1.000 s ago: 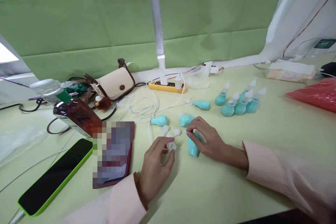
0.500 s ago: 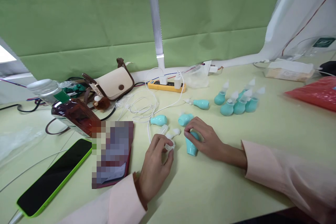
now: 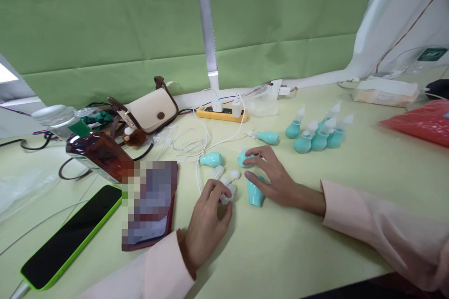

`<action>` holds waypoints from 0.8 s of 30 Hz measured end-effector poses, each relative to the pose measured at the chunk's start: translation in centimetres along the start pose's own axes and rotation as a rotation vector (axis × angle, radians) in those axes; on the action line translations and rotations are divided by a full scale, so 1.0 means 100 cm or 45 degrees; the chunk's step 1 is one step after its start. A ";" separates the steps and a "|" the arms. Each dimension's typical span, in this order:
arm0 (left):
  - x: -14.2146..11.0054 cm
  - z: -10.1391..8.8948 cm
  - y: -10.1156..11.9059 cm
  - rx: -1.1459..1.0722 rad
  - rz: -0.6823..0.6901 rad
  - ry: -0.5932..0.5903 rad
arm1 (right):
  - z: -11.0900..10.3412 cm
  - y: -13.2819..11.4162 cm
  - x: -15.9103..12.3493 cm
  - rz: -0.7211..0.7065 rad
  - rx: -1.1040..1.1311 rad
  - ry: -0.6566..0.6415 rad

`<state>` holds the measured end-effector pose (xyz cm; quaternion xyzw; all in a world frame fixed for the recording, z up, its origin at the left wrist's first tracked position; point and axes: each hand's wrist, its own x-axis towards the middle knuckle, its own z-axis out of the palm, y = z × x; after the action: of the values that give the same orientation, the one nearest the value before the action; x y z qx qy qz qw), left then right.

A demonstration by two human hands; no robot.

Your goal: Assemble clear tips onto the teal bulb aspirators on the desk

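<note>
My left hand [image 3: 210, 219] pinches a small translucent plastic part [image 3: 228, 194] between thumb and fingers. Just beyond those fingertips lie a clear nozzle piece [image 3: 218, 172] and a white tip [image 3: 235, 175]. My right hand [image 3: 271, 180] has thumb and fingers apart, with nothing visibly held. Its fingertips reach the nearer edge of a teal rubber bulb [image 3: 242, 159], though whether they touch it is unclear. Under the thumb lies another teal bulb [image 3: 255, 194], partly covered. Further left rests one more teal bulb [image 3: 211, 159].
Several teal bulb aspirators with clear nozzles [image 3: 321, 140] stand at the right; another aspirator [image 3: 268, 138] lies on its side. Left are a phone in a green case [image 3: 70, 238], a blurred phone [image 3: 150, 210] and an amber bottle [image 3: 98, 152]. Behind stand a power strip [image 3: 224, 114] and a handbag [image 3: 152, 112].
My right hand's pinched fingers have spread apart and shifted toward the farther teal bulb. In my left hand the translucent part has turned slightly; that hand stays in place.
</note>
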<state>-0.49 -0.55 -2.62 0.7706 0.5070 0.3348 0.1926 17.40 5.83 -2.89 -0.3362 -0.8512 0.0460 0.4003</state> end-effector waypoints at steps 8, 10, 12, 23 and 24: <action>-0.001 0.000 0.003 0.127 0.023 -0.026 | -0.002 0.034 0.013 0.176 -0.169 -0.307; -0.001 0.000 0.003 0.137 0.034 -0.038 | -0.002 0.038 0.014 0.191 -0.119 -0.418; -0.001 0.000 0.002 0.136 0.054 -0.041 | -0.002 0.041 0.014 0.200 -0.085 -0.470; -0.003 -0.001 0.002 0.132 0.082 -0.014 | 0.002 0.043 0.014 0.129 0.104 -0.313; -0.003 -0.001 0.003 0.133 0.085 -0.009 | 0.003 0.043 0.014 0.113 0.089 -0.297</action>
<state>-0.43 -0.90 -2.50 0.7973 0.4971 0.3114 0.1426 18.89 10.10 -3.64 -0.3517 -0.8743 0.1321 0.3074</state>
